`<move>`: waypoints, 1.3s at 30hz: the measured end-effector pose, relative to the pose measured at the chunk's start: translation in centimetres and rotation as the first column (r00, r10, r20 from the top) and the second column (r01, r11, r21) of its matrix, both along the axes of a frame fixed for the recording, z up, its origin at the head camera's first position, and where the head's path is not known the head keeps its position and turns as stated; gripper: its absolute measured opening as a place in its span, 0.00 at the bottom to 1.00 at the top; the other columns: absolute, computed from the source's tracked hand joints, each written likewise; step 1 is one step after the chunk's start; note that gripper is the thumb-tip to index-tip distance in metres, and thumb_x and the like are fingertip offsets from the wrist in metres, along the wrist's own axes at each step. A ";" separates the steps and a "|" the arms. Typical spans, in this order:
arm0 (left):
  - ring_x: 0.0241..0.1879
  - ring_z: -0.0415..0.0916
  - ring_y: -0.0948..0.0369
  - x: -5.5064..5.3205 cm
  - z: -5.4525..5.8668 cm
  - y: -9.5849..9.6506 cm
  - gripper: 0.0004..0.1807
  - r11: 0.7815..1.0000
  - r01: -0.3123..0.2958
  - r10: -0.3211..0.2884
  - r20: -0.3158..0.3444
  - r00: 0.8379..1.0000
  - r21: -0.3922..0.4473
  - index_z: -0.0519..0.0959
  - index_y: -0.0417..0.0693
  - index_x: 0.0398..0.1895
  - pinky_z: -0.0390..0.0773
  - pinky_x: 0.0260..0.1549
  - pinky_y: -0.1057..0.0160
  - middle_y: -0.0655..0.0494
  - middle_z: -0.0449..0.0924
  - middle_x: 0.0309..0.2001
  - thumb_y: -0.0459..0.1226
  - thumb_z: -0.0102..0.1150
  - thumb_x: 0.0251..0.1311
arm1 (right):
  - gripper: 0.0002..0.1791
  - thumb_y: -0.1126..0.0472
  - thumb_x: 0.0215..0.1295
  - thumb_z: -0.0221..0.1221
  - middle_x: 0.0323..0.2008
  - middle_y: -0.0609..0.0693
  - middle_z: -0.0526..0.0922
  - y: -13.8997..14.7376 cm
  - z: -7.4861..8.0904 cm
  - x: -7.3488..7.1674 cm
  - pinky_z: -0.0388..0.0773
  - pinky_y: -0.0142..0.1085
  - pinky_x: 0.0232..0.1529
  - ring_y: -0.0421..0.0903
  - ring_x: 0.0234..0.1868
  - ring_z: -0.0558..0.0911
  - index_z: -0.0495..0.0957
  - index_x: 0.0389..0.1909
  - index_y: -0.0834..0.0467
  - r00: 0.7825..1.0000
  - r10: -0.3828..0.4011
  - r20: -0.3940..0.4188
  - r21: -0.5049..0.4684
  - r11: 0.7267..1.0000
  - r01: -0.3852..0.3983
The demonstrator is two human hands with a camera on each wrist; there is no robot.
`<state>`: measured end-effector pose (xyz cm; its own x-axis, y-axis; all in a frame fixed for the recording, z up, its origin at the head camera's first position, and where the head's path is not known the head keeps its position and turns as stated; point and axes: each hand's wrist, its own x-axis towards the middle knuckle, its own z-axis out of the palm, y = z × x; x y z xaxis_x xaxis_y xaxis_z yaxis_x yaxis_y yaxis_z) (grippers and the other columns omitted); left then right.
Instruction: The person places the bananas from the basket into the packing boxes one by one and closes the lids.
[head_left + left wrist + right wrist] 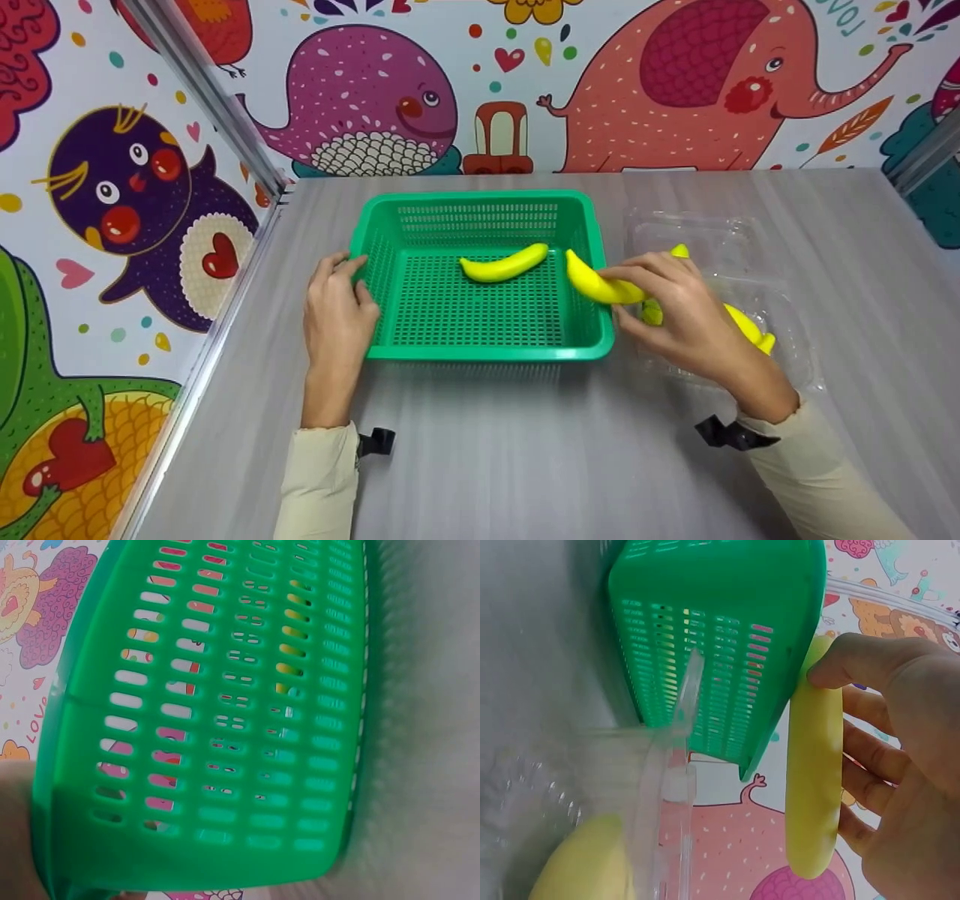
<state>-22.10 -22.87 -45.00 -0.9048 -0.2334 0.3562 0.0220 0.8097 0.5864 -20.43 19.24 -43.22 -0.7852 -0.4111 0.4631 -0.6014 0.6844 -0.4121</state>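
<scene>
A green plastic basket [480,352] with slotted walls stands on the table, a yellow banana [504,266] lying on its floor. My left hand [337,319] grips the basket's left rim; in the left wrist view the basket's side wall [240,855] fills most of the picture. In my right hand [679,319] is a second banana [596,283], pinched between thumb and fingers. Its tip reaches over the basket's right rim. The right wrist view shows this banana [814,772] lengthwise beside the basket [705,690], thumb on one side and fingers on the other.
Right of the basket, a clear plastic clamshell container [802,360] lies opened. More yellow toy fruit [746,324] sits in it, partly hidden by my right hand. Behind the table rises a wall with cartoon animals [375,97], and a metal frame post [217,97] stands at the left.
</scene>
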 end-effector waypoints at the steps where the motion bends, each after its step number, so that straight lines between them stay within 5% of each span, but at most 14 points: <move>1: 0.70 0.78 0.39 0.0 0.0 0.0 0.19 1.000 0.002 -0.002 0.000 1.000 0.000 0.85 0.37 0.65 0.85 0.57 0.39 0.38 0.78 0.71 0.25 0.55 0.76 | 0.27 0.66 0.60 0.77 0.55 0.48 0.87 0.3 -0.1 0.2 0.74 0.50 0.59 0.49 0.57 0.81 0.87 0.61 0.53 1.000 -0.006 -0.003 0.000 1.000 0.006; 20: 0.69 0.78 0.39 -0.2 0.0 0.2 0.19 1.000 0.009 -0.009 -0.009 1.000 0.001 0.84 0.35 0.65 0.85 0.58 0.39 0.37 0.78 0.71 0.25 0.55 0.75 | 0.26 0.67 0.58 0.77 0.53 0.50 0.87 4.3 -1.1 1.0 0.70 0.48 0.53 0.49 0.52 0.80 0.87 0.60 0.55 0.998 -0.059 -0.034 0.028 0.998 0.060; 39: 0.71 0.76 0.38 -0.1 0.0 -0.1 0.20 1.000 0.006 -0.006 0.020 1.000 0.000 0.84 0.36 0.66 0.86 0.54 0.40 0.37 0.76 0.72 0.26 0.54 0.76 | 0.27 0.66 0.58 0.78 0.53 0.51 0.89 6.9 -1.1 0.9 0.69 0.52 0.53 0.52 0.53 0.81 0.87 0.60 0.55 0.982 -0.168 0.082 0.122 0.980 0.157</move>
<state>-22.16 -22.96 -44.96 -0.9132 -0.2281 0.3377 0.0146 0.8098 0.5866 -19.57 26.15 -44.32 -0.8828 -0.3208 0.3432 -0.4416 0.8159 -0.3732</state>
